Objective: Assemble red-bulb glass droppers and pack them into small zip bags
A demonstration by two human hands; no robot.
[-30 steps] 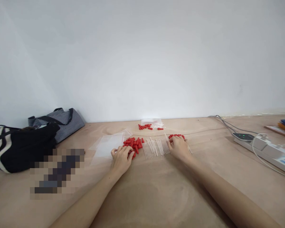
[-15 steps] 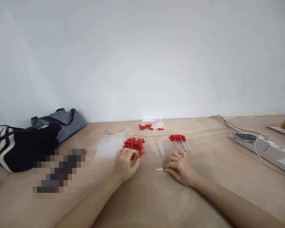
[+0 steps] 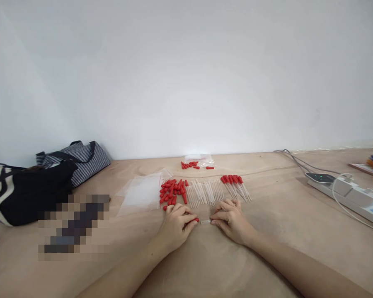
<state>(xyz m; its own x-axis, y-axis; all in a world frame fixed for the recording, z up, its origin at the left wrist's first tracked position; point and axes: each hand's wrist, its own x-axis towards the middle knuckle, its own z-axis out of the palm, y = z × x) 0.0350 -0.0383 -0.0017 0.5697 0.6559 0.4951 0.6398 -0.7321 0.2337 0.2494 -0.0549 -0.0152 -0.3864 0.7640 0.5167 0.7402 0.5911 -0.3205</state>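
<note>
My left hand [image 3: 179,224] is closed on a red rubber dropper bulb [image 3: 197,220], whose end shows past the fingertips. Facing it, my right hand [image 3: 231,220] pinches a clear glass dropper tube [image 3: 205,222]; the tube's free end points at the bulb, with a small gap between them. A pile of loose red bulbs [image 3: 173,191] lies just beyond my left hand. Beside that pile is a row of bare glass tubes [image 3: 207,193]. To the right of the row are several droppers [image 3: 236,187] with red bulbs fitted on their tubes.
Flat clear plastic bags [image 3: 139,193] lie left of the pile. Farther back are more red bulbs [image 3: 191,165] and a small plastic bag [image 3: 199,159]. Black and striped bags [image 3: 90,163] stand at left, near a pixelated patch. A power strip [image 3: 357,198] with cables lies at right.
My left hand has moved from the pile toward the right and nearer to me, bringing a red bulb close to the tube's end. My right hand has shifted slightly left with the glass tube.
</note>
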